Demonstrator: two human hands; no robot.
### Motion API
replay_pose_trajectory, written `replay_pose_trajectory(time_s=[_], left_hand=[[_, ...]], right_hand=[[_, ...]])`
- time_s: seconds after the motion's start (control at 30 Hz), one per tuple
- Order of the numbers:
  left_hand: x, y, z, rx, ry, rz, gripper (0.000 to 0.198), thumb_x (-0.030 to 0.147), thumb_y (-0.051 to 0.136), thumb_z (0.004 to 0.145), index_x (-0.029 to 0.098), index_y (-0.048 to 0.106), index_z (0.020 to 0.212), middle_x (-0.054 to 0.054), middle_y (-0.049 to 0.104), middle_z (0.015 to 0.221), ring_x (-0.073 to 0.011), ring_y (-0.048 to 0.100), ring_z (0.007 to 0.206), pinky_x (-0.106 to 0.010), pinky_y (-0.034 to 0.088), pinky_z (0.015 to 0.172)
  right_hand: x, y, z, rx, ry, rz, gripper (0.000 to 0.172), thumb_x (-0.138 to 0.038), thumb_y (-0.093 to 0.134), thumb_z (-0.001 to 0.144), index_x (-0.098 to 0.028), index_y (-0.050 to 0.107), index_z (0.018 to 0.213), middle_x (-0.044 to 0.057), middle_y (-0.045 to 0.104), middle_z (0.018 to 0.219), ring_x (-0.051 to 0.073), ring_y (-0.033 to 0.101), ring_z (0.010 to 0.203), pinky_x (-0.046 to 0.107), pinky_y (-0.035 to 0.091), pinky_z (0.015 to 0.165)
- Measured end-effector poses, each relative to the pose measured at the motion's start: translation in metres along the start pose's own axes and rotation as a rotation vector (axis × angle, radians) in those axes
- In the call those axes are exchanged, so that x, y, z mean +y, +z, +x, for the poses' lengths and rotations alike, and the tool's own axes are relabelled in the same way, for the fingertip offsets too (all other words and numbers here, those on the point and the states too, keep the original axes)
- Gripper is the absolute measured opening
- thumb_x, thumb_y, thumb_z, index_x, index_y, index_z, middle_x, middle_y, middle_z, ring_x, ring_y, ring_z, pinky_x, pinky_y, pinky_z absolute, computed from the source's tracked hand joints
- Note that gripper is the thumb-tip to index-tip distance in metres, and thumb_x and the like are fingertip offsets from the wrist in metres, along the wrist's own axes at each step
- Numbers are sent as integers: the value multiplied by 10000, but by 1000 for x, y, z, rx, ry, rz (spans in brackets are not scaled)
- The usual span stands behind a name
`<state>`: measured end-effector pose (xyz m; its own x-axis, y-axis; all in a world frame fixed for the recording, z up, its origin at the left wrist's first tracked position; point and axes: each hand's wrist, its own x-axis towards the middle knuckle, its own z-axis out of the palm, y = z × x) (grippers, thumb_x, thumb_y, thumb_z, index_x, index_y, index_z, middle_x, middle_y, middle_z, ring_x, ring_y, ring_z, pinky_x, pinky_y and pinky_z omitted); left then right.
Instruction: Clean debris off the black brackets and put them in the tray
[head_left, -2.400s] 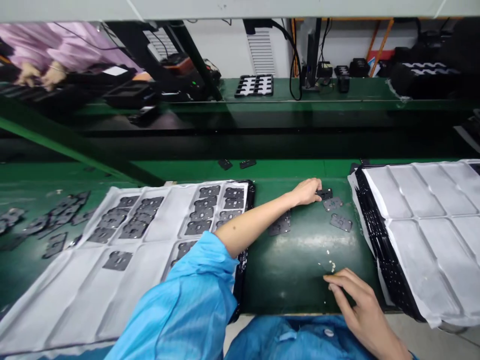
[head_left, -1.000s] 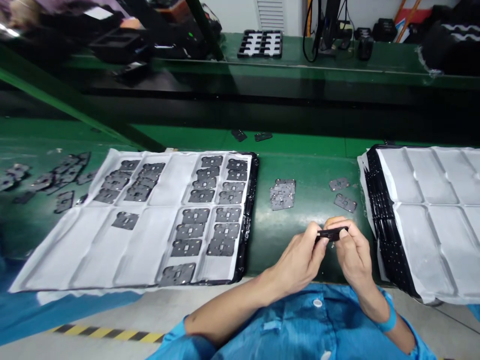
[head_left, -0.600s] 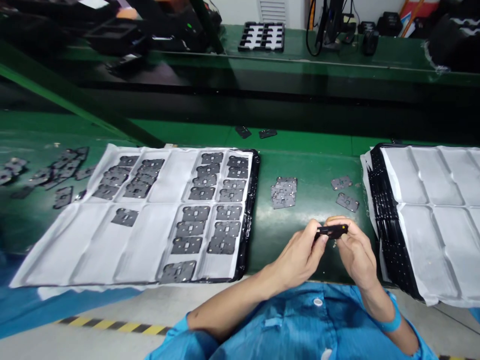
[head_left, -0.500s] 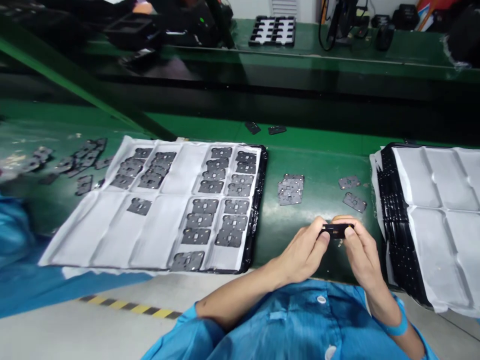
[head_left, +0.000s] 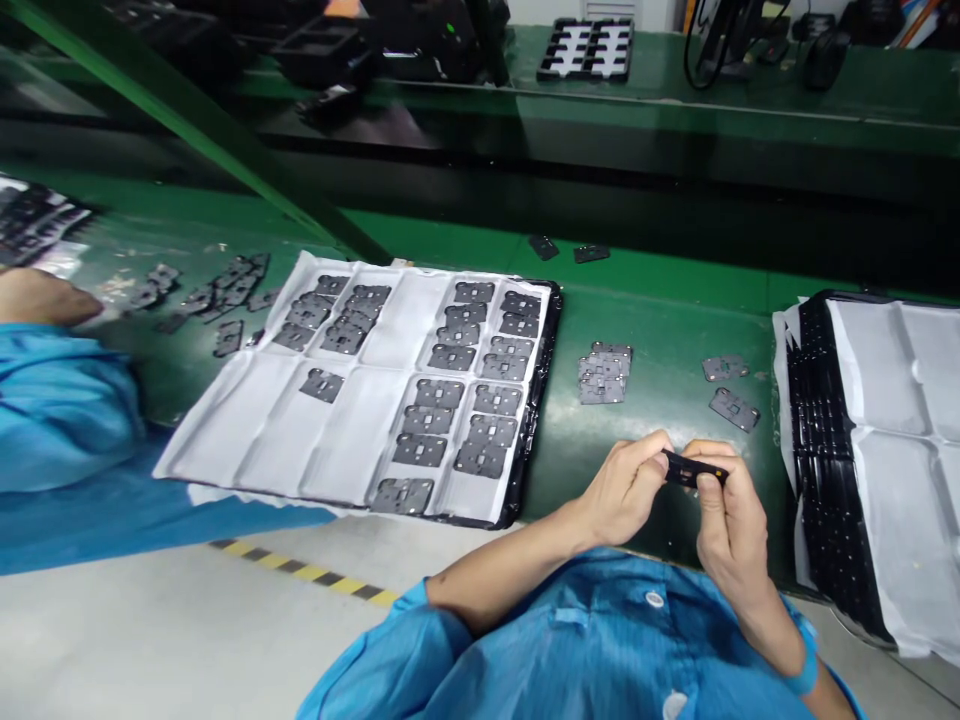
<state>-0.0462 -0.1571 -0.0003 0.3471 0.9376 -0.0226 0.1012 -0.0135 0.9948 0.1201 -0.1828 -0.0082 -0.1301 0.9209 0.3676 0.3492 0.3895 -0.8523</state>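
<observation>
A small black flat plate with cut-outs (head_left: 691,470) is pinched between my two hands near the table's front edge. My left hand (head_left: 630,485) grips its left end between thumb and fingers. Its right end is held by my right hand (head_left: 727,510), thumb on the near face. Just beyond lie two loose grey-black plates (head_left: 735,409) on the green table. A small overlapping pile of plates (head_left: 604,374) rests farther left. To the left, a white-lined tray (head_left: 262,440) holds several such plates in its compartments.
At the right stands a stack of black trays (head_left: 829,470) topped by a white liner. Another person's sleeve (head_left: 60,410) reaches in at far left, near scattered plates (head_left: 225,285). A green post (head_left: 225,150) slants across the upper left. Two plates (head_left: 591,253) lie farther back.
The view has shifted left, so the table's things appear farther right. The plate in my hands has tilted, right end lower. The other person's hand has come into view at the left.
</observation>
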Motion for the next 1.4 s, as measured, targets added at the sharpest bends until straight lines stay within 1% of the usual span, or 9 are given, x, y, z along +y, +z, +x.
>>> replay_pose_trajectory(time_s=[0.13, 0.4, 0.5, 0.63, 0.7, 0.77, 0.87, 1.07, 1.4], left_hand=[[-2, 1, 0, 11, 1, 63, 278, 309, 337, 1047, 225, 446, 805, 45, 435, 651, -136, 423, 594, -296, 306, 630], [-4, 1, 0, -19, 18, 75, 205, 237, 353, 1013, 230, 425, 821, 55, 398, 650, -133, 396, 591, -297, 299, 632], [-2, -2, 0, -78, 16, 70, 169, 216, 371, 1007, 231, 422, 846, 50, 420, 681, -137, 409, 623, -295, 314, 644], [1, -11, -1, -169, 29, 124, 107, 183, 483, 956, 228, 445, 868, 24, 514, 782, -147, 464, 705, -287, 373, 688], [1, -14, 0, -121, 56, 111, 101, 214, 500, 993, 212, 517, 894, -9, 578, 866, -162, 530, 787, -294, 425, 755], [2, -14, 3, -40, 66, 57, 170, 287, 497, 1053, 189, 606, 968, -43, 623, 940, -175, 579, 846, -304, 459, 799], [2, -8, 7, 36, 70, -28, 240, 342, 512, 1083, 165, 670, 1043, -59, 641, 960, -169, 602, 833, -298, 480, 779], [-3, 5, 8, 112, 65, -150, 267, 393, 594, 1066, 153, 707, 1033, -66, 661, 965, -142, 605, 777, -278, 498, 740], [-9, 8, 7, 173, 104, -224, 356, 475, 644, 1057, 150, 788, 1075, -83, 705, 986, -136, 653, 770, -257, 511, 686]], right_hand=[[0, 2, -2, 22, 16, -6, 210, -136, 412, 1133, -230, 593, 1183, 44, 657, 1114, 160, 662, 1030, 280, 538, 872], [3, 2, -5, 53, 93, -28, 182, -231, 428, 1151, -235, 610, 1162, 56, 693, 1091, 193, 682, 994, 320, 551, 839], [2, -1, -3, 66, 130, -18, 190, -267, 432, 1155, -231, 618, 1142, 63, 698, 1073, 202, 680, 966, 330, 554, 820], [1, -5, -1, 120, 181, 1, 195, -289, 442, 1158, -225, 622, 1116, 54, 694, 1047, 179, 652, 841, 311, 532, 746], [0, -5, 0, 136, 191, 9, 191, -289, 445, 1158, -224, 618, 1115, 49, 689, 1050, 167, 636, 804, 310, 523, 742], [0, -4, 1, 143, 178, 2, 188, -290, 447, 1157, -226, 617, 1112, 49, 690, 1055, 173, 644, 829, 315, 523, 764], [-2, -2, 3, 157, 145, -24, 181, -296, 455, 1154, -232, 619, 1112, 51, 698, 1055, 191, 663, 900, 321, 524, 788], [-3, 2, 2, 187, 156, -43, 189, -324, 458, 1155, -228, 612, 1101, 58, 706, 1035, 197, 664, 890, 328, 527, 773], [-2, 6, 0, 175, 234, -16, 236, -388, 457, 1159, -227, 612, 1080, 12, 668, 854, 162, 627, 688, 301, 535, 667]])
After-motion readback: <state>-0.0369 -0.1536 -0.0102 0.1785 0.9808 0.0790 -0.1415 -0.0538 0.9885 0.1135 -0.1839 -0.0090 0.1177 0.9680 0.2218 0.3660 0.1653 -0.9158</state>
